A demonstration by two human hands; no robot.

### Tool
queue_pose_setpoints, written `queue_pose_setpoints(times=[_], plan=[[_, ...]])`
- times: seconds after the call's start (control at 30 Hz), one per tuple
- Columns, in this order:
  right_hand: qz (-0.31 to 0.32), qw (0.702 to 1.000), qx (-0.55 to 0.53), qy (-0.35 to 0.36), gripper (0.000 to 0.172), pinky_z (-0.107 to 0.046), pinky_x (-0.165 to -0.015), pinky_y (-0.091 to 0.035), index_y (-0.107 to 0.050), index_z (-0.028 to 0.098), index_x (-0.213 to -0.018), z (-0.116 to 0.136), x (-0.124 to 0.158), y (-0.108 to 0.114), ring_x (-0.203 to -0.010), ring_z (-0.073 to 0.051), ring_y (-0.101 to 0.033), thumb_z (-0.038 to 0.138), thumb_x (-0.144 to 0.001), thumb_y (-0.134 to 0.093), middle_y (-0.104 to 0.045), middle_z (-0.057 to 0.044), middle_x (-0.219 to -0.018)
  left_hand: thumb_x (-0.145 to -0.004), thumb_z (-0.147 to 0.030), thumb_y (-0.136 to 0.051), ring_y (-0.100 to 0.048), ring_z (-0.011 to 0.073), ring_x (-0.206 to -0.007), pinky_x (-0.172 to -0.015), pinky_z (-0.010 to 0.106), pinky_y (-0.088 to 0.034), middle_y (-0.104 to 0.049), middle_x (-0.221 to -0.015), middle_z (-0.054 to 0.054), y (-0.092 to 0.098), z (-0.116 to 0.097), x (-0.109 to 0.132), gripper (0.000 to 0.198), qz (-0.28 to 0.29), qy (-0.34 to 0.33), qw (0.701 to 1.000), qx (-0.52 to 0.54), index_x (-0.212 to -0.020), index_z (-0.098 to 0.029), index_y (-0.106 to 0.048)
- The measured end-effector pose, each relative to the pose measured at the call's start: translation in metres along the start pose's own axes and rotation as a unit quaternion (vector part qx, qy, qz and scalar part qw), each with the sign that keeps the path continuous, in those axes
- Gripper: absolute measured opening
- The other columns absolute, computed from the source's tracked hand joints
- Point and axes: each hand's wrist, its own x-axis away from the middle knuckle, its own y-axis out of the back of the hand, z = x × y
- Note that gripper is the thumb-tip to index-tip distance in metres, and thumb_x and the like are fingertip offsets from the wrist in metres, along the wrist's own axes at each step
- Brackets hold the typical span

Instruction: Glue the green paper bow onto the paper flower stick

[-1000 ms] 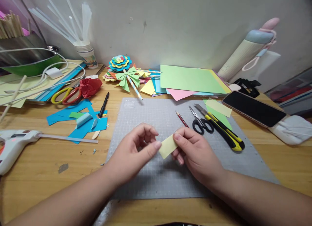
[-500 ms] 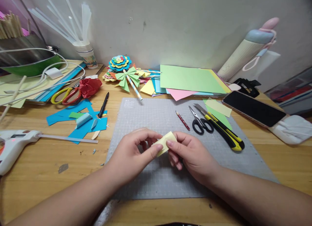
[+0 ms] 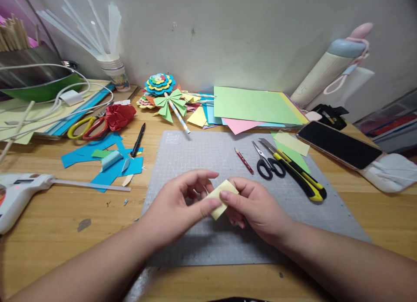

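A small piece of pale yellow paper, seemingly folded, is held above the grey cutting mat. My right hand pinches it, with the thumb on top and fingers behind. My left hand has its thumb pressed on the paper's left part, while its index finger is lifted off. The fingertips behind the paper are partly hidden. Beyond my right hand lie a short red pencil, black-handled scissors and a yellow and black utility knife.
A glue gun and blue paper scraps lie at left, near a black pen. Paper flowers and coloured sheets are along the wall. At right sit a phone and a tilted bottle.
The yellow paper has shifted slightly down and turned a little. My left index finger has lifted away from its edge, while the left thumb stays on it. My right hand keeps its pinch.
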Motion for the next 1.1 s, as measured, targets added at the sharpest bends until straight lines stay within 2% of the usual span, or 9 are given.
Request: queue_pose_setpoints(times=[0.13,0.3,0.43,0.57,0.67,0.73,0.8,0.9,1.1], plan=[[0.003,1.000,-0.003,-0.002,0.031,-0.019,-0.038,-0.024,-0.054,0.016,-0.073,-0.001,-0.001,0.001,-0.036,-0.005,-0.036,0.045,-0.082,-0.063,-0.044,0.009,-0.043,-0.077,-0.025,-0.064,-0.059,0.0168,-0.081,-0.074,0.030,-0.047,-0.068,-0.091,0.003,0.000,0.000,0.002,0.034,-0.005,-0.040,0.994,-0.099,-0.111,-0.023,-0.063],[0.018,1.000,-0.011,-0.003,0.029,-0.019,-0.040,-0.028,-0.054,0.016,-0.073,-0.004,-0.002,0.002,-0.037,-0.005,-0.039,0.043,-0.083,-0.063,-0.047,0.009,-0.045,-0.083,-0.032,-0.056,-0.058,0.0133,-0.065,-0.062,0.026,-0.046,-0.068,-0.072,0.001,0.004,-0.001,-0.002,0.019,-0.048,0.047,0.998,0.005,-0.086,-0.018,-0.069],[-0.028,0.998,-0.050,0.017,0.027,-0.018,-0.042,-0.035,-0.052,0.017,-0.071,-0.002,-0.003,0.001,-0.043,-0.006,-0.047,0.038,-0.085,-0.061,-0.055,0.005,-0.054,-0.083,-0.031,-0.056,-0.051,0.0094,-0.054,-0.056,0.022,-0.041,-0.058,-0.055,-0.003,0.005,-0.003,-0.004,0.025,-0.008,0.080,0.994,0.078,-0.064,-0.016,-0.063],[-0.018,0.995,-0.102,-0.006,0.022,-0.018,-0.042,-0.041,-0.057,0.016,-0.076,0.000,-0.004,0.001,-0.048,-0.008,-0.050,0.036,-0.085,-0.061,-0.057,0.003,-0.058,-0.083,-0.028,-0.055,-0.051,0.0097,-0.055,-0.058,0.022,-0.041,-0.057,-0.056,-0.003,0.003,-0.003,-0.004,0.025,0.049,0.085,0.993,0.068,-0.063,-0.016,-0.063],[-0.021,0.994,-0.110,-0.020,0.024,-0.017,-0.038,-0.038,-0.058,0.015,-0.073,0.000,-0.005,0.001,-0.044,-0.007,-0.049,0.036,-0.083,-0.063,-0.057,0.003,-0.055,-0.086,-0.023,-0.050,-0.056,0.0119,-0.066,-0.064,0.024,-0.043,-0.061,-0.069,-0.001,0.001,0.001,-0.003,0.017,0.038,0.045,0.998,0.034,-0.086,-0.018,-0.066],[-0.032,0.992,-0.117,-0.021,0.024,-0.016,-0.037,-0.038,-0.057,0.015,-0.072,-0.001,-0.005,0.001,-0.043,-0.007,-0.049,0.036,-0.082,-0.063,-0.057,0.003,-0.054,-0.086,-0.013,-0.047,-0.057,0.0120,-0.074,-0.070,0.026,-0.045,-0.063,-0.083,-0.001,0.000,0.005,-0.002,0.030,0.018,-0.016,1.000,-0.003,-0.112,-0.023,-0.058],[-0.038,0.992,-0.122,-0.022,0.023,-0.016,-0.036,-0.038,-0.055,0.016,-0.070,-0.002,-0.005,0.001,-0.042,-0.007,-0.049,0.035,-0.082,-0.064,-0.057,0.003,-0.053,-0.084,-0.005,-0.045,-0.056,0.0105,-0.077,-0.074,0.025,-0.044,-0.061,-0.090,-0.002,0.001,0.008,0.000,0.045,0.012,-0.085,0.995,-0.059,-0.122,-0.028,-0.051],[-0.039,0.991,-0.123,-0.022,0.025,-0.016,-0.035,-0.037,-0.053,0.017,-0.068,-0.003,-0.005,0.001,-0.039,-0.007,-0.048,0.034,-0.081,-0.064,-0.057,0.003,-0.051,-0.080,0.001,-0.047,-0.056,0.0105,-0.084,-0.075,0.024,-0.044,-0.061,-0.093,-0.001,0.002,0.009,0.000,0.038,0.038,-0.147,0.980,-0.126,-0.106,-0.024,-0.059],[-0.045,0.991,-0.129,0.007,0.026,-0.018,-0.041,-0.040,-0.060,0.016,-0.069,0.002,-0.007,0.001,-0.043,-0.008,-0.049,0.037,-0.082,-0.063,-0.059,0.002,-0.055,-0.080,-0.014,-0.063,-0.058,0.0111,-0.079,-0.068,0.023,-0.044,-0.064,-0.088,0.000,0.005,0.003,-0.002,0.006,0.012,-0.151,0.977,-0.150,-0.081,-0.019,-0.066]])
